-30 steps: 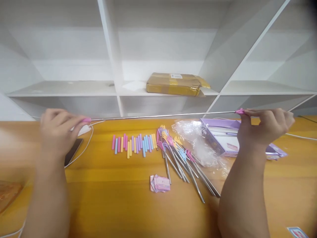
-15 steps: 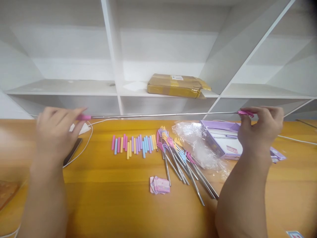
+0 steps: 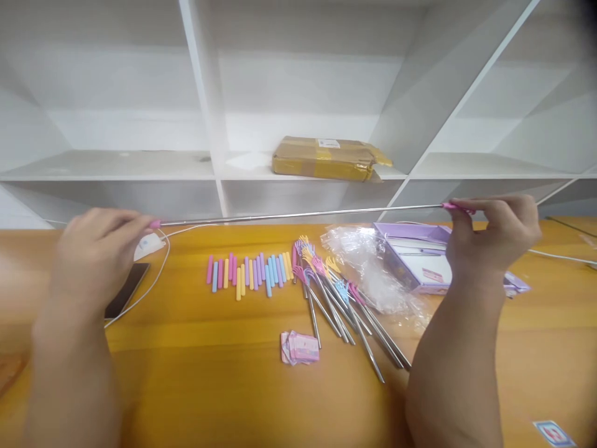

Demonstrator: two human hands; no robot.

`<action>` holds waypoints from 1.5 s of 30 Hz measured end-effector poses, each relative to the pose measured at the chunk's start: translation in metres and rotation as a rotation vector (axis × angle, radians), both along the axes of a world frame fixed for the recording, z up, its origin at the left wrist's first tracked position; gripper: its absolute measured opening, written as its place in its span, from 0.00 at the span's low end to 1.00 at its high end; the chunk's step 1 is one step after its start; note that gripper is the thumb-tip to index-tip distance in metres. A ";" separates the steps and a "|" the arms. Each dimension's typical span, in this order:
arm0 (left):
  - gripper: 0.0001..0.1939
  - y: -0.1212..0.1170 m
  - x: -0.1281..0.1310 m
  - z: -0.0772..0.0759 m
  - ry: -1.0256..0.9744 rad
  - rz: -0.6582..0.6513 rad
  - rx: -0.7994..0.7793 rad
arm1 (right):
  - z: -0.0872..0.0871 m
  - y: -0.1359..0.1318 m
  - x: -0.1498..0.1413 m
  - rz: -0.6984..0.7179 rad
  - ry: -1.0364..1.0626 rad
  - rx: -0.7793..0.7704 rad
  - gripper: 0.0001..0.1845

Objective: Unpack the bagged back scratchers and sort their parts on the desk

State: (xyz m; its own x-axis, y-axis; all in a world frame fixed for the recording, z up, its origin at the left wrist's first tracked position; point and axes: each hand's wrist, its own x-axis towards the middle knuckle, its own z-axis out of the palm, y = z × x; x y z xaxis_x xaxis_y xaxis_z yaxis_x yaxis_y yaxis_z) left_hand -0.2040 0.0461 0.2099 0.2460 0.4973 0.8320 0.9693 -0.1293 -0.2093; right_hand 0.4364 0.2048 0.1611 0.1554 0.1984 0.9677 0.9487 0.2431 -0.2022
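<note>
A telescopic back scratcher (image 3: 298, 214) is stretched out level above the table's far side, its thin metal rod spanning the space between my hands. My left hand (image 3: 100, 249) is closed around its pink handle at the left end. At the other end, my right hand (image 3: 497, 233) pinches the pink claw head, which the fingers partly cover. Below the rod lies a row of pink, blue, yellow and purple handles (image 3: 249, 274). Beside them is a fanned pile of back scratchers (image 3: 342, 298) with coloured claw heads and bare metal rods.
A small stack of pink cards (image 3: 301, 347) lies in front. Clear plastic wrap (image 3: 377, 274) sits against an open purple box (image 3: 415, 287). At left are a phone (image 3: 128, 291) and white cable (image 3: 156, 283). A taped cardboard parcel (image 3: 326, 158) rests on the white shelf (image 3: 163, 165).
My hands have moved slightly farther apart and the left one a little lower, both still on the back scratcher. The view has shifted a little. Items on the table stay put.
</note>
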 end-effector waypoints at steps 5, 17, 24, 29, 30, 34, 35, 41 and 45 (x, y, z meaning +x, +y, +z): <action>0.19 0.012 0.079 -0.028 -0.193 -0.170 -0.264 | -0.004 -0.022 -0.111 0.247 -0.251 -0.065 0.15; 0.17 0.017 0.137 -0.048 0.001 -0.332 -0.451 | -0.010 -0.068 -0.229 0.657 -0.528 -0.363 0.12; 0.17 0.015 0.145 -0.049 -0.245 -0.311 -0.536 | 0.005 -0.074 -0.219 0.764 -0.512 -0.498 0.08; 0.17 0.016 0.146 -0.047 -0.366 -0.350 -0.620 | 0.013 -0.077 -0.201 0.799 -0.496 -0.601 0.08; 0.17 0.016 0.146 -0.048 -0.357 -0.374 -0.630 | 0.015 -0.078 -0.197 0.800 -0.494 -0.615 0.09; 0.18 0.015 0.146 -0.051 -0.291 -0.478 -0.650 | 0.026 -0.088 -0.181 0.769 -0.431 -0.630 0.07; 0.18 0.015 0.145 -0.051 -0.269 -0.508 -0.659 | 0.031 -0.093 -0.174 0.767 -0.404 -0.650 0.07; 0.21 0.026 0.136 -0.063 -0.167 -0.596 -0.771 | 0.045 -0.118 -0.110 0.608 -0.164 -0.678 0.07; 0.22 0.041 0.122 -0.080 -0.235 -0.575 -0.782 | 0.006 -0.092 -0.068 0.296 0.012 -0.731 0.12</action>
State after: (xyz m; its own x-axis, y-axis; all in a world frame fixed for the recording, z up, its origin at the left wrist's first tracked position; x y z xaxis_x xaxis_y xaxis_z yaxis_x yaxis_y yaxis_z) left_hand -0.0817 0.0873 0.1298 0.4920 0.7833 0.3800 0.7222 -0.6109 0.3243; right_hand 0.3685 0.1132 0.1675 0.0061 0.8184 0.5746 0.8618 0.2871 -0.4181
